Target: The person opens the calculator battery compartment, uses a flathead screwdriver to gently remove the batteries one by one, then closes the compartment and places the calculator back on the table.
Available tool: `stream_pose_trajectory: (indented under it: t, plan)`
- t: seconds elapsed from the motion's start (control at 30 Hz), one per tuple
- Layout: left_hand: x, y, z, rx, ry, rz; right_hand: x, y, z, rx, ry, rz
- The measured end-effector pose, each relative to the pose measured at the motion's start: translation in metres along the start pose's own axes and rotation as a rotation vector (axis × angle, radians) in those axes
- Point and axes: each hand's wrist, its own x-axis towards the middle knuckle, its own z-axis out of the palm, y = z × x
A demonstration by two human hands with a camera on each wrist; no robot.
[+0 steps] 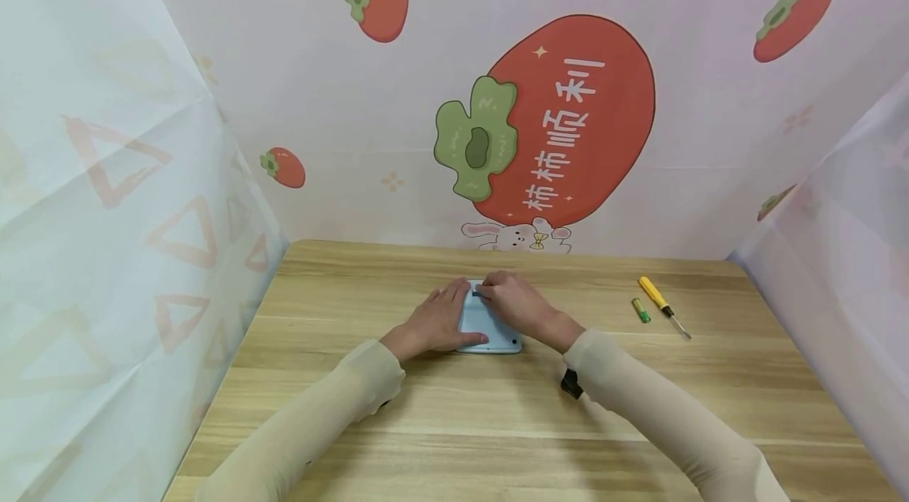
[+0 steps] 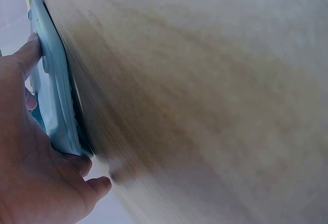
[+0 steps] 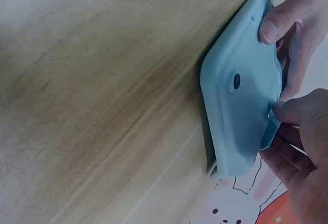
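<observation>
A light blue calculator [image 1: 490, 328] lies back up on the table, a dark round foot near one corner. My left hand [image 1: 442, 319] holds its left side, thumb [image 3: 274, 26] across the back and the other fingers at the edges. At the far end of the calculator my right hand [image 1: 517, 301] pinches a small light blue battery cover [image 3: 270, 130], which stands tilted up from the back. Beside these fingers a dark slot [image 1: 477, 294] shows in the head view. Part of the cover is hidden by the right fingers.
To the right on the wooden table [image 1: 440, 439] lie a green battery [image 1: 641, 310] and a yellow-handled screwdriver [image 1: 655, 294]. A printed cloth wall [image 1: 398, 115] rises behind the table's far edge, with further cloth at both sides.
</observation>
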Motion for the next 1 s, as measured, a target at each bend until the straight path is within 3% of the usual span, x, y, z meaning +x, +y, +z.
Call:
stream_pose_trajectory:
  t: [0.33, 1.0]
  plan:
    - [-0.0013, 0.0008, -0.0021, 0.009, -0.002, 0.004, -0.0012, -0.0024, 0.0021, -0.056, -0.037, -0.005]
    - [0.0028, -0.0033, 0.0027, 0.005, -0.009, 0.005, 0.0009, -0.0039, 0.0007, -0.083, -0.012, -0.031]
